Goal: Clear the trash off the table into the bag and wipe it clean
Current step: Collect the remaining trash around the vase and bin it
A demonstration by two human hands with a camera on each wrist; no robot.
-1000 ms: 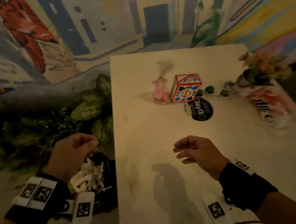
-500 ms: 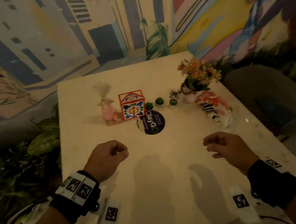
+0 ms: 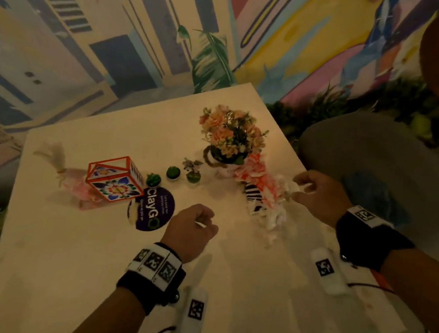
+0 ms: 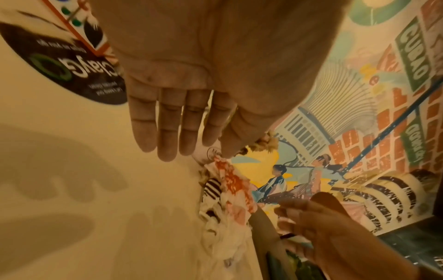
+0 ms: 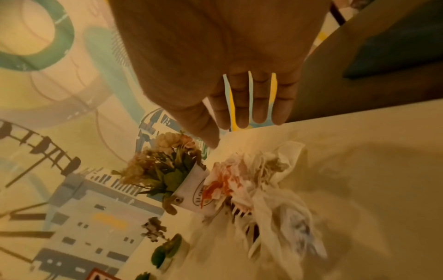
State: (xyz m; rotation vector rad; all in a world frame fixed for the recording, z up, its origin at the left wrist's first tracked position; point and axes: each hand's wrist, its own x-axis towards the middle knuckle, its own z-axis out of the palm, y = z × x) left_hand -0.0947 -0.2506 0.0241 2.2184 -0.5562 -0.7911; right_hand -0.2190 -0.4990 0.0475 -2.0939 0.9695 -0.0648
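Note:
A heap of trash (image 3: 263, 197) lies on the white table (image 3: 95, 275) beside the flower pot: crumpled white napkins, an orange-printed wrapper and a black-and-white striped one. The heap also shows in the left wrist view (image 4: 227, 208) and the right wrist view (image 5: 258, 189). My right hand (image 3: 315, 191) hovers at the heap's right end, fingers (image 5: 242, 106) straight and nothing in its grasp. My left hand (image 3: 194, 225) hangs over the table's middle, left of the heap, relaxed and empty, its fingers (image 4: 167, 128) extended. The bag is out of view.
A pot of pink flowers (image 3: 229, 140) stands behind the heap. Left of it are small green plants (image 3: 172, 172), an orange-framed box (image 3: 115, 180), a round purple ClayGo sticker (image 3: 152, 208) and a pink pouch (image 3: 77, 187). A grey seat (image 3: 374, 159) is to the right.
My left hand came up from the bag beside the table and now hangs over the tabletop. My right hand moved right and forward to the trash heap. The view turned right.

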